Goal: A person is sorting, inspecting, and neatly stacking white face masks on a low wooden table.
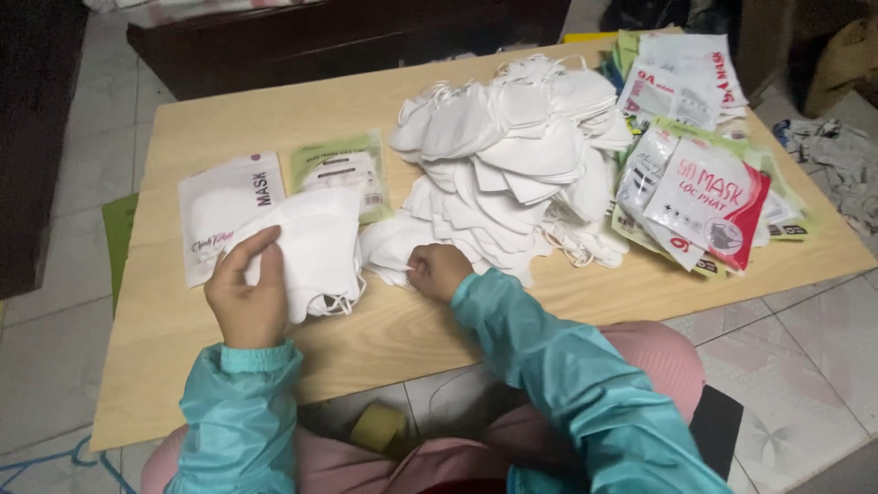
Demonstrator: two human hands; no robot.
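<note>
My left hand (247, 293) grips a small stack of folded white face masks (315, 247) above the low wooden table (183, 137), their ear loops hanging at the lower edge. My right hand (439, 271) is closed on another white mask (389, 245) at the near edge of a large heap of loose white masks (517, 151). Both arms wear teal sleeves.
Two flat mask packets, one white (215, 206) and one green-edged (343, 165), lie at the table's left. A pile of printed plastic mask bags (704, 197) covers the right end. Dark furniture stands behind the table; tiled floor surrounds it.
</note>
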